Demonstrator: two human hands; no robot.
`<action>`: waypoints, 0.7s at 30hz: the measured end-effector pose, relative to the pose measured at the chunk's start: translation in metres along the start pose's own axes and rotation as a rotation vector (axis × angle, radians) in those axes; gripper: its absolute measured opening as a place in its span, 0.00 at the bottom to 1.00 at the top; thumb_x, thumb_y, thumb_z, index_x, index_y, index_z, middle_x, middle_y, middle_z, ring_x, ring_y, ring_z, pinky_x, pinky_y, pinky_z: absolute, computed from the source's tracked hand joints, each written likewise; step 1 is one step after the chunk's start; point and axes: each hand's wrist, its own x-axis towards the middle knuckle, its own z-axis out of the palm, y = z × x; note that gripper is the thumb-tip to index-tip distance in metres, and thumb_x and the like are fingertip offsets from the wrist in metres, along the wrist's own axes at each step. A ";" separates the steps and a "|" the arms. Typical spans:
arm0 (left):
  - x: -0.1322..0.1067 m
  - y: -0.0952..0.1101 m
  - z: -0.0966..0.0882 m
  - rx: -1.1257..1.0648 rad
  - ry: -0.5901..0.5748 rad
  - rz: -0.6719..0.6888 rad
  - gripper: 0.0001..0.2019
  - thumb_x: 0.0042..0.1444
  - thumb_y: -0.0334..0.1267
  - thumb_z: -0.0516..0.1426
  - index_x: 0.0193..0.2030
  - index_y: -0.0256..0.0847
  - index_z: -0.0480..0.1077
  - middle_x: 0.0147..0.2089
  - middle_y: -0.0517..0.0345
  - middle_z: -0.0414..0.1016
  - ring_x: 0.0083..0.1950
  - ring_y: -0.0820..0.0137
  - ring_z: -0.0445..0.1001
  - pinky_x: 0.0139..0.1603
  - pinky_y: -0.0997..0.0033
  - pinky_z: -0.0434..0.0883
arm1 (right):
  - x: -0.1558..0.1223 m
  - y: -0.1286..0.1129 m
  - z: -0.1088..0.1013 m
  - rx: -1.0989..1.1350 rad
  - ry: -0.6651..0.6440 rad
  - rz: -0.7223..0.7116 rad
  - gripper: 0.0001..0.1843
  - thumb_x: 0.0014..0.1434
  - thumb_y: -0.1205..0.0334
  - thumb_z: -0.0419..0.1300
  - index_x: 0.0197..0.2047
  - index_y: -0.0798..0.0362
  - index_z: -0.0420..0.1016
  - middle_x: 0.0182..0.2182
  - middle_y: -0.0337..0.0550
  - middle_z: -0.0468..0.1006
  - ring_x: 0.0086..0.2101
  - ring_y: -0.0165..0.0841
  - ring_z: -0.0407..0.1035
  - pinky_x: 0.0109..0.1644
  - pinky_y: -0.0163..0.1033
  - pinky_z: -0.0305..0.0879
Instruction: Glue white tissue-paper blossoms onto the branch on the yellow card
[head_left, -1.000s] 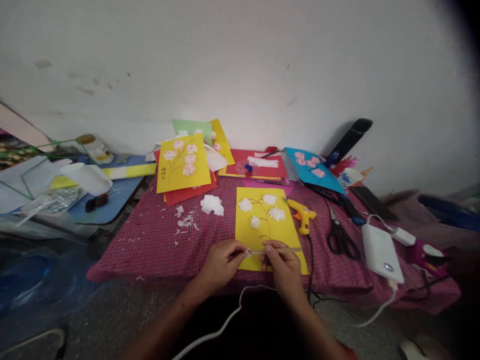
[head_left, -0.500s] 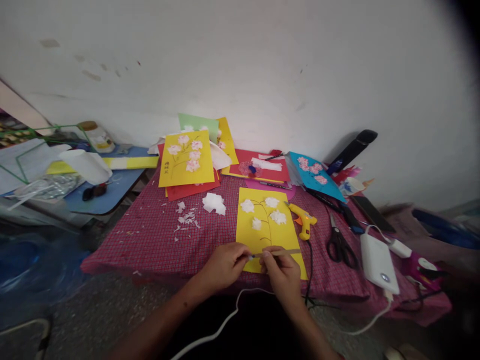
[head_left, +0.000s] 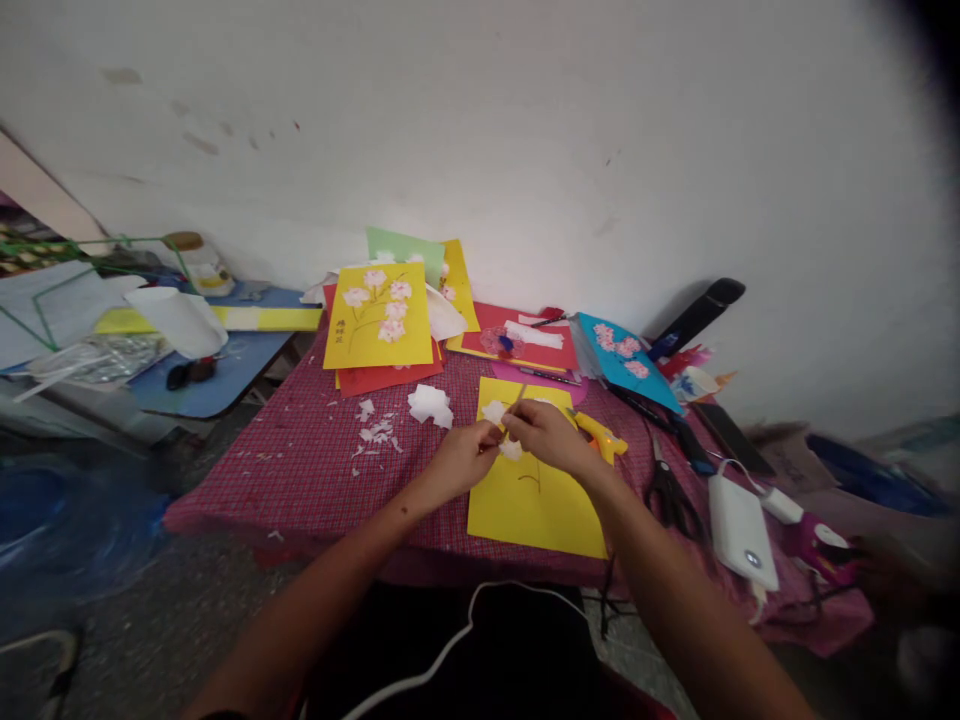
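Over a yellow card with brown painted stems and white paper flowers, my two hands meet. My right hand pinches a thin tan stick, perhaps a brush or pen, which points up and away. Beside it, my left hand is closed with its fingertips against the stick's lower end; what they grip there is hidden. Several of the card's flowers are partly covered by my hands. Just right of my right hand lies a yellow hot glue gun.
White paper scraps and a crumpled white piece lie left of the card. Finished flower cards are stacked behind. Black scissors and a white power bank sit right, with cables over the table edge.
Both hands have moved up the card, away from me. The stick has swung from lying sideways to pointing away, and the card's lower part is uncovered. The view has shifted slightly.
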 end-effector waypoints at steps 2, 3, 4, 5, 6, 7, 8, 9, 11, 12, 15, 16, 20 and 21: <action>0.006 -0.004 0.003 0.058 0.024 -0.032 0.06 0.54 0.28 0.58 0.37 0.40 0.74 0.35 0.55 0.79 0.36 0.65 0.75 0.37 0.71 0.66 | 0.018 -0.006 -0.005 -0.167 -0.115 -0.017 0.14 0.63 0.63 0.52 0.31 0.55 0.75 0.29 0.41 0.79 0.29 0.30 0.70 0.31 0.34 0.59; 0.006 -0.006 0.005 0.080 0.037 -0.050 0.06 0.53 0.28 0.58 0.36 0.40 0.73 0.34 0.56 0.78 0.35 0.65 0.75 0.36 0.71 0.65 | 0.024 -0.008 -0.006 -0.205 -0.147 -0.022 0.13 0.62 0.64 0.53 0.31 0.55 0.76 0.29 0.42 0.79 0.29 0.31 0.70 0.31 0.34 0.58; 0.007 -0.008 0.007 0.092 0.052 -0.066 0.05 0.52 0.27 0.58 0.35 0.40 0.73 0.33 0.56 0.78 0.35 0.65 0.74 0.36 0.70 0.65 | 0.027 -0.010 -0.005 -0.227 -0.168 -0.026 0.12 0.61 0.64 0.54 0.31 0.55 0.77 0.29 0.43 0.80 0.29 0.31 0.70 0.31 0.34 0.57; 0.006 -0.010 0.009 0.096 0.069 -0.079 0.06 0.51 0.27 0.59 0.34 0.40 0.73 0.33 0.55 0.78 0.35 0.65 0.74 0.36 0.70 0.65 | 0.029 -0.011 -0.004 -0.240 -0.180 -0.027 0.11 0.60 0.64 0.54 0.31 0.55 0.77 0.30 0.44 0.80 0.30 0.32 0.70 0.31 0.34 0.57; 0.005 -0.012 0.011 0.096 0.084 -0.088 0.06 0.51 0.26 0.59 0.34 0.40 0.73 0.33 0.55 0.78 0.35 0.64 0.74 0.37 0.70 0.65 | 0.029 -0.012 -0.002 -0.258 -0.191 -0.028 0.11 0.60 0.64 0.55 0.32 0.56 0.78 0.31 0.45 0.80 0.30 0.32 0.70 0.31 0.34 0.56; 0.005 -0.014 0.013 0.100 0.096 -0.091 0.06 0.50 0.26 0.60 0.34 0.40 0.73 0.33 0.54 0.79 0.36 0.63 0.75 0.37 0.69 0.65 | 0.029 -0.012 0.000 -0.277 -0.201 -0.027 0.11 0.60 0.64 0.55 0.33 0.56 0.78 0.32 0.45 0.81 0.31 0.33 0.71 0.31 0.34 0.56; 0.004 -0.015 0.015 0.108 0.105 -0.092 0.07 0.50 0.26 0.60 0.35 0.40 0.73 0.33 0.53 0.79 0.36 0.63 0.75 0.38 0.69 0.66 | 0.028 -0.011 0.001 -0.293 -0.208 -0.026 0.11 0.61 0.64 0.54 0.34 0.56 0.79 0.33 0.46 0.81 0.32 0.33 0.71 0.32 0.34 0.56; 0.004 -0.017 0.017 0.120 0.110 -0.093 0.07 0.50 0.26 0.60 0.35 0.41 0.73 0.34 0.53 0.79 0.36 0.62 0.75 0.38 0.69 0.66 | 0.027 -0.011 0.002 -0.309 -0.212 -0.024 0.12 0.61 0.64 0.54 0.35 0.56 0.79 0.34 0.47 0.82 0.32 0.34 0.72 0.32 0.34 0.56; 0.005 -0.020 0.020 0.142 0.113 -0.093 0.06 0.51 0.26 0.60 0.35 0.40 0.73 0.34 0.53 0.79 0.37 0.62 0.75 0.38 0.68 0.66 | 0.026 -0.009 0.004 -0.339 -0.215 -0.025 0.13 0.62 0.63 0.53 0.37 0.56 0.79 0.36 0.48 0.82 0.34 0.35 0.73 0.33 0.34 0.57; 0.005 -0.021 0.021 0.149 0.116 -0.094 0.06 0.51 0.26 0.59 0.35 0.40 0.72 0.34 0.53 0.78 0.37 0.62 0.75 0.38 0.68 0.65 | 0.026 -0.008 0.004 -0.354 -0.216 -0.026 0.13 0.63 0.63 0.53 0.37 0.57 0.79 0.37 0.49 0.82 0.35 0.35 0.73 0.34 0.35 0.57; 0.007 -0.025 0.025 0.174 0.129 -0.095 0.05 0.52 0.27 0.59 0.35 0.40 0.71 0.33 0.52 0.77 0.36 0.62 0.75 0.38 0.68 0.64 | 0.027 -0.007 0.006 -0.400 -0.219 -0.027 0.14 0.64 0.63 0.52 0.39 0.57 0.79 0.37 0.51 0.83 0.36 0.37 0.74 0.35 0.36 0.57; 0.007 -0.026 0.027 0.187 0.133 -0.094 0.05 0.53 0.27 0.58 0.35 0.40 0.70 0.33 0.52 0.77 0.36 0.62 0.75 0.38 0.68 0.64 | 0.027 -0.007 0.006 -0.415 -0.221 -0.026 0.15 0.64 0.62 0.52 0.39 0.57 0.79 0.38 0.51 0.83 0.36 0.37 0.74 0.35 0.36 0.57; 0.007 -0.029 0.030 0.239 0.127 -0.077 0.04 0.54 0.28 0.57 0.34 0.39 0.68 0.33 0.51 0.75 0.35 0.62 0.74 0.36 0.68 0.62 | 0.027 -0.009 0.007 -0.466 -0.233 -0.026 0.16 0.65 0.62 0.51 0.40 0.57 0.79 0.39 0.53 0.83 0.36 0.38 0.74 0.35 0.37 0.57; 0.007 -0.030 0.030 0.248 0.125 -0.074 0.04 0.54 0.28 0.57 0.34 0.39 0.68 0.33 0.51 0.75 0.35 0.62 0.74 0.36 0.68 0.62 | 0.027 -0.009 0.007 -0.476 -0.236 -0.026 0.16 0.65 0.62 0.51 0.41 0.57 0.79 0.39 0.54 0.82 0.37 0.39 0.75 0.36 0.37 0.57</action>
